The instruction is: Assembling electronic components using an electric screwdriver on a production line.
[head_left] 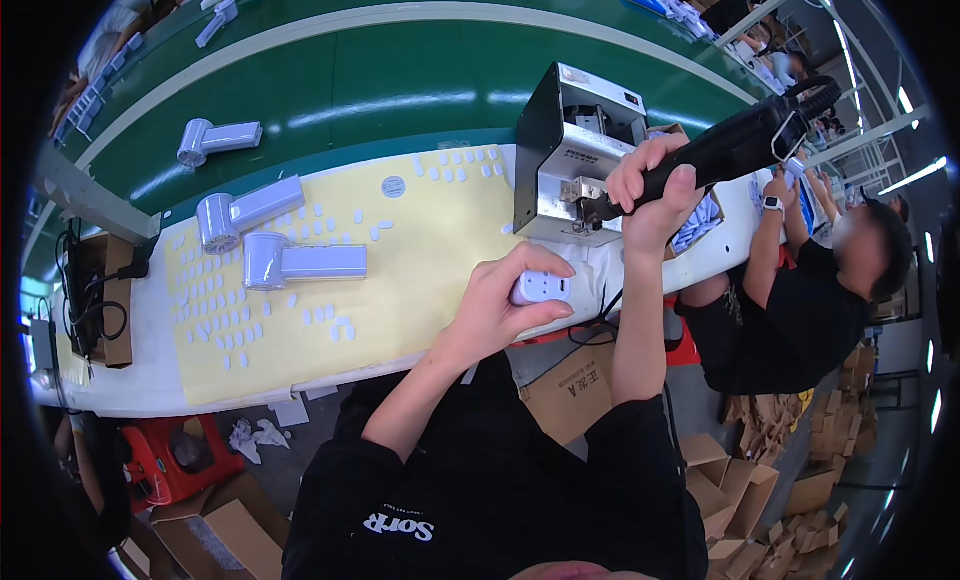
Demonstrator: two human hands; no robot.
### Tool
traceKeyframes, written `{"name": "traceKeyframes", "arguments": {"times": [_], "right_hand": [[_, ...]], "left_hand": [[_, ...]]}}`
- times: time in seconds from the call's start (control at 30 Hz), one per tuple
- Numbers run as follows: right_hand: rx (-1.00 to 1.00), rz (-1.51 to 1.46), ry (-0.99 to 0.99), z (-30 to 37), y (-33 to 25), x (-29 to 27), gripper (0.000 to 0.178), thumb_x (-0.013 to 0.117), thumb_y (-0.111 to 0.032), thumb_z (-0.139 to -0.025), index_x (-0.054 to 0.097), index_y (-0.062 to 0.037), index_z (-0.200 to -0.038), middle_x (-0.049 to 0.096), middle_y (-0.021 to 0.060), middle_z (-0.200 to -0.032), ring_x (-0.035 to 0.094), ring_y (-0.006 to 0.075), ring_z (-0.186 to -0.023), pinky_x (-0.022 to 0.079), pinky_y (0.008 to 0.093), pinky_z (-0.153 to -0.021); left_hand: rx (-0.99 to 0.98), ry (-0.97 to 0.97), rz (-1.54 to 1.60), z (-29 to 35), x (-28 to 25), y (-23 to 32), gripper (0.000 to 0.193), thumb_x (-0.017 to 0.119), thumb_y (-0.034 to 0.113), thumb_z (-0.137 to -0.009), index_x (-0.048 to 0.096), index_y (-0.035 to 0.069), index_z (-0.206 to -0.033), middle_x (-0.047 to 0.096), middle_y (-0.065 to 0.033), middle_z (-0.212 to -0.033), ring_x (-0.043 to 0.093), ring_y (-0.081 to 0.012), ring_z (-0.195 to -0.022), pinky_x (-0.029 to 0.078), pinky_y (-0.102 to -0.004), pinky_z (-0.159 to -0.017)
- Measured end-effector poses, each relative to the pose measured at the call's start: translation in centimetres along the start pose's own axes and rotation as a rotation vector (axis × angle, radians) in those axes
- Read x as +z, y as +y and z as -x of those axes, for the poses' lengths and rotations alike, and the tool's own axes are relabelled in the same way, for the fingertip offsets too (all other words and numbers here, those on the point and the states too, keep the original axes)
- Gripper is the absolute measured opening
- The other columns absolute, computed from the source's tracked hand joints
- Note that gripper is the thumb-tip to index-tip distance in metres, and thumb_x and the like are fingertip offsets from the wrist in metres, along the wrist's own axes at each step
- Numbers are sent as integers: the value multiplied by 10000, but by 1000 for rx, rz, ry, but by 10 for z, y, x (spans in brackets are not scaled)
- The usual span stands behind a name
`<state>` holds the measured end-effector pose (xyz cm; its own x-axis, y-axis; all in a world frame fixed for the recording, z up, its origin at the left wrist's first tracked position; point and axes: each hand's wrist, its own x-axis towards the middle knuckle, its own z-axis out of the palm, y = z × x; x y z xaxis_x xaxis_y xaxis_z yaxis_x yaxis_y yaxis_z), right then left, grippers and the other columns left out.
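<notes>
My left hand [482,305] is closed around a lavender plastic handle [541,288], its end face with small holes turned up. My right hand [652,195] grips a black electric screwdriver [725,148], held tilted, its nose at the front of a metal screw feeder [583,165]. The bit's tip is hard to make out against the feeder. Two lavender handheld fans, one nearer [305,263] and one behind it [255,210], lie on a yellow sheet [420,270] to the left, among many small white oval pieces [215,315].
Another fan [215,140] lies on the green conveyor [370,100] beyond the table. A box of lavender parts [700,225] stands right of the feeder. A carton with cables [100,300] sits at the left end. To the right, a co-worker [825,290] sits close by.
</notes>
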<state>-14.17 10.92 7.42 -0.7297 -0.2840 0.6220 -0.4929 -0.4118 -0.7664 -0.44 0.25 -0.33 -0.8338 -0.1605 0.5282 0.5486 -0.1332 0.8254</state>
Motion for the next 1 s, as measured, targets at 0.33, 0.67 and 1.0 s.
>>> {"name": "traceKeyframes", "arguments": {"times": [0.33, 0.67, 1.0], "right_hand": [[157, -28, -109, 15, -36, -1, 592, 493, -674, -771, 362, -96, -784, 367, -15, -518, 346, 69, -362, 305, 207, -365], [90, -426, -572, -8, -95, 38, 658, 586, -714, -677, 369, -116, -845, 445, -15, -573, 438, 90, -427, 364, 221, -414], [149, -420, -701, 0, -91, 59, 686, 608, -710, -656, 358, -112, -879, 466, -2, -617, 440, 96, -459, 395, 233, -454]], "left_hand": [[1, -20, -27, 0, 0, 0, 324, 706, 175, -735, 517, 29, -954, 619, -100, -875, 609, -161, -755, 474, -265, -666], [-38, -14, 24, -1, -1, 4, 370, 746, 216, -725, 530, 31, -962, 617, -72, -903, 612, -190, -802, 460, -269, -727], [-47, -33, -20, 2, -4, 8, 408, 761, 233, -705, 525, 28, -967, 619, -77, -900, 619, -202, -789, 465, -279, -710]]}}
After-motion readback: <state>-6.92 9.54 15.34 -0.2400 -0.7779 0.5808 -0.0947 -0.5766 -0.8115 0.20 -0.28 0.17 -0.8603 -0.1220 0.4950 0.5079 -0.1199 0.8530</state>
